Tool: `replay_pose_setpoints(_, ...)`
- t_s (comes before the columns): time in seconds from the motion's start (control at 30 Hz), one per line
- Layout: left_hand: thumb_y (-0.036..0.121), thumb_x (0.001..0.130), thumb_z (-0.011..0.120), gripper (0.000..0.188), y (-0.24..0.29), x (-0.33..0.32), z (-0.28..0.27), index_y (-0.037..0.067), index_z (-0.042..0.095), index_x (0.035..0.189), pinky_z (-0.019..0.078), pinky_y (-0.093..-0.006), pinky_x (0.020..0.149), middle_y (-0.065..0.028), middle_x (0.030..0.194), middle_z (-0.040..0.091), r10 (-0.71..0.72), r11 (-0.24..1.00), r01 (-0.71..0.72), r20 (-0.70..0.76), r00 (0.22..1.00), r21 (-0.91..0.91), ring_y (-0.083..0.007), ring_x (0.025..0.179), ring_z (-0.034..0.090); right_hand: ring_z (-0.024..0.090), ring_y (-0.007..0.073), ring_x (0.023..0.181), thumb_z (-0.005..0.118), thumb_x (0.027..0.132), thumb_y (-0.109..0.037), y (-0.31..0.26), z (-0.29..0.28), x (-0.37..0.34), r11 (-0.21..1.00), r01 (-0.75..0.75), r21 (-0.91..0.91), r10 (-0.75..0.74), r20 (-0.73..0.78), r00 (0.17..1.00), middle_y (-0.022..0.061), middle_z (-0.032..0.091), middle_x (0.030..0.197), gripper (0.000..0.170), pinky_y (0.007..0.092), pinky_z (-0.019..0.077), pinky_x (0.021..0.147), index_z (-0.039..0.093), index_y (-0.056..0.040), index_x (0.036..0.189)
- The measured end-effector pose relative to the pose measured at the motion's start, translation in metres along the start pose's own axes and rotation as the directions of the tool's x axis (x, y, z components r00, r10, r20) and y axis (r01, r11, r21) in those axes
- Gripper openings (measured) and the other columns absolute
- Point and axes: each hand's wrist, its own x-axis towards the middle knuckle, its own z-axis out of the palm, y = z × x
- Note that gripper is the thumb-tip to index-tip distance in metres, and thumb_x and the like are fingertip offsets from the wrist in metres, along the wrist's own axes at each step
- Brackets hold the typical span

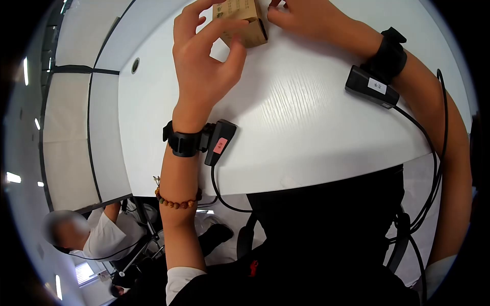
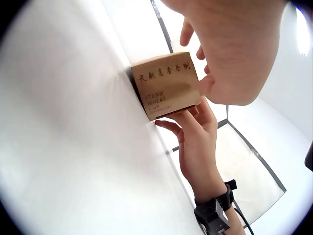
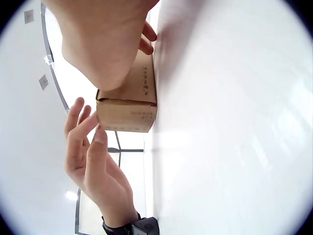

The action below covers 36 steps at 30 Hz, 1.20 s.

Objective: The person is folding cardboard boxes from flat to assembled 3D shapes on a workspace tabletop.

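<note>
A brown cardboard box (image 1: 253, 34) sits on the white table, cut off by the top edge of the head view. Printed on the side seen from the left wrist is "STRAW WHEAT CUP" on the box (image 2: 166, 85). My left hand (image 1: 201, 66) is at its near left end, thumb and fingers spread apart. In the right wrist view, the left hand (image 3: 100, 164) has thumb and index tips right at the box's edge. My right hand (image 1: 306, 20) is on the other side, fingers bent. From the left wrist, the right hand (image 2: 198, 147) overlaps the box's lower side; I cannot tell whether it grips.
The white table (image 1: 301, 127) has a curved near edge and a round cable hole (image 1: 135, 65) at left. Black cables (image 1: 434, 168) run from the wrist cameras. Pale partition panels (image 1: 69, 137) line the left, and another person (image 1: 109, 229) sits beyond them.
</note>
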Motion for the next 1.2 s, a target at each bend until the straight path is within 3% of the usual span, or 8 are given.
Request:
replay_pose_setpoints(0.1,0.004,0.078,0.070,0.021,-0.005,0.000,0.004,0.009,0.076,0.098,0.0466,-0.0413,0.103,-0.0096,0.136,0.064,0.046,0.999,-0.046,-0.018,0.999,0.000,-0.0279,0.122,0.059,0.065,0.0397,0.116,0.057,0.085,-0.003,0.006,0.003,-0.001,0.997,0.060,-0.042,-0.060,-0.013,0.998,0.0237,0.052,0.149,0.055,0.0420,0.0539,0.098,0.057,-0.0012,0.140)
replay_pose_setpoints(0.3,0.004,0.077,0.071,0.024,-0.005,0.000,-0.004,0.008,0.075,0.101,0.0468,-0.0413,0.103,-0.0064,0.139,0.064,0.048,0.985,-0.060,0.078,0.996,0.159,-0.0295,0.122,0.058,0.066,0.0415,0.113,0.060,0.089,-0.007,-0.003,-0.003,0.000,0.999,-0.022,-0.044,0.028,0.136,0.990,0.0248,0.045,0.154,0.057,0.0431,0.0557,0.095,0.050,-0.0021,0.146)
replay_pose_setpoints(0.73,-0.012,0.072,0.050,0.041,-0.005,-0.002,-0.005,0.002,0.071,0.104,0.0524,-0.0369,0.097,-0.0098,0.136,0.064,-0.084,0.993,0.074,0.116,0.990,0.087,-0.0311,0.126,0.061,0.065,0.0434,0.115,0.062,0.090,-0.009,0.002,0.004,0.003,0.997,-0.016,-0.075,0.027,0.148,0.989,0.0230,0.044,0.156,0.059,0.0454,0.0546,0.098,0.049,-0.0037,0.147)
replay_pose_setpoints(0.93,-0.014,0.070,0.048,0.041,-0.008,-0.001,-0.004,0.001,0.070,0.101,0.0531,-0.0361,0.095,-0.0118,0.138,0.062,-0.174,0.985,0.174,0.128,0.976,0.014,-0.0319,0.120,0.063,0.062,0.0432,0.121,0.062,0.090,-0.008,0.000,0.001,0.000,0.998,-0.017,-0.064,0.026,0.142,0.989,0.0238,0.043,0.156,0.060,0.0452,0.0528,0.101,0.048,-0.0036,0.148)
replay_pose_setpoints(1.03,-0.015,0.066,0.048,0.040,-0.007,-0.003,0.001,0.002,0.069,0.096,0.0535,-0.0369,0.093,-0.0131,0.142,0.058,-0.086,0.995,0.078,0.151,0.985,0.054,-0.0340,0.115,0.064,0.061,0.0437,0.123,0.061,0.090,-0.008,-0.004,-0.003,0.002,0.995,-0.067,-0.076,0.079,0.176,0.981,0.0244,0.042,0.157,0.060,0.0445,0.0522,0.103,0.047,-0.0031,0.148)
replay_pose_setpoints(1.07,-0.010,0.074,0.060,0.036,-0.004,-0.008,0.005,0.004,0.066,0.107,0.0540,-0.0385,0.095,-0.0142,0.144,0.056,0.016,0.963,-0.058,0.157,0.987,0.265,-0.0325,0.114,0.064,0.061,0.0440,0.123,0.061,0.090,-0.008,-0.002,-0.001,0.002,0.995,-0.069,-0.074,0.080,0.161,0.984,0.0247,0.041,0.157,0.060,0.0444,0.0521,0.103,0.047,-0.0028,0.149)
replay_pose_setpoints(1.17,-0.001,0.070,0.067,0.012,0.016,0.005,0.000,0.002,0.071,0.081,0.0482,-0.0477,0.097,-0.0248,0.147,0.048,-0.292,0.953,0.302,0.217,0.932,-0.013,-0.0458,0.127,0.047,0.060,0.0446,0.125,0.061,0.091,-0.008,0.000,-0.002,0.000,0.996,-0.068,-0.057,0.075,0.133,0.988,0.0253,0.040,0.158,0.060,0.0442,0.0516,0.105,0.047,-0.0010,0.149)
replay_pose_setpoints(1.2,-0.003,0.070,0.066,0.010,0.010,0.007,-0.001,0.002,0.067,0.078,0.0435,-0.0495,0.103,-0.0274,0.153,0.039,-0.199,0.980,0.196,0.259,0.945,0.037,-0.0499,0.128,0.042,0.060,0.0448,0.125,0.061,0.091,-0.008,0.000,-0.002,0.000,0.997,-0.063,-0.045,0.068,0.130,0.989,0.0255,0.040,0.158,0.060,0.0441,0.0515,0.105,0.047,-0.0003,0.148)
